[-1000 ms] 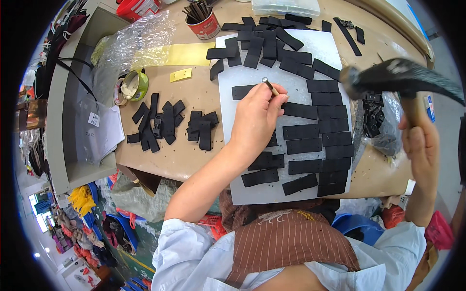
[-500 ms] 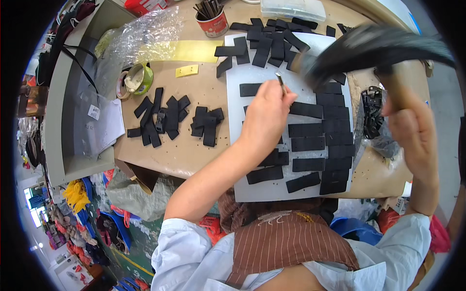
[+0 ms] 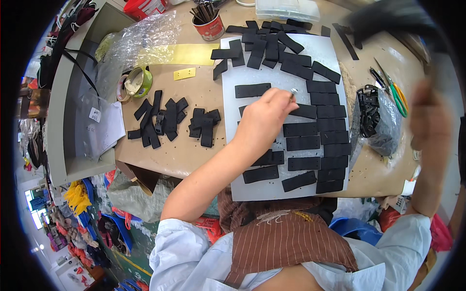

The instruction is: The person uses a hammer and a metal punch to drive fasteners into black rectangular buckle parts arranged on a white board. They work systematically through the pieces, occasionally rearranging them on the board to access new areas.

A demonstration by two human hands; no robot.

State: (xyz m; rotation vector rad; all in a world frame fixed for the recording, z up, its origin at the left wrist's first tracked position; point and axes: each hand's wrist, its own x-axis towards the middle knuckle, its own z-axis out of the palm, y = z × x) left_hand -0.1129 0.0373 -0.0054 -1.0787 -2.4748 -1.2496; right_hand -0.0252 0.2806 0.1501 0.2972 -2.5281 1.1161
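fingers of the left hand (image 3: 268,112) pinch a metal rod (image 3: 293,92) beside a black strip (image 3: 306,111), which lies among others on the white board (image 3: 281,80) atop the worktop (image 3: 206,87). the blurred right hand (image 3: 429,116) has its fingers curled around the handle of a hammer (image 3: 393,23).

The slim metal punch (image 3: 293,91) shows its shiny top, its lower end hidden. Near it, 1 black strap piece (image 3: 306,112), partly covered, lies flat on the white board (image 3: 279,77). The dark-headed hammer (image 3: 388,22) is raised, blurred, at upper right.
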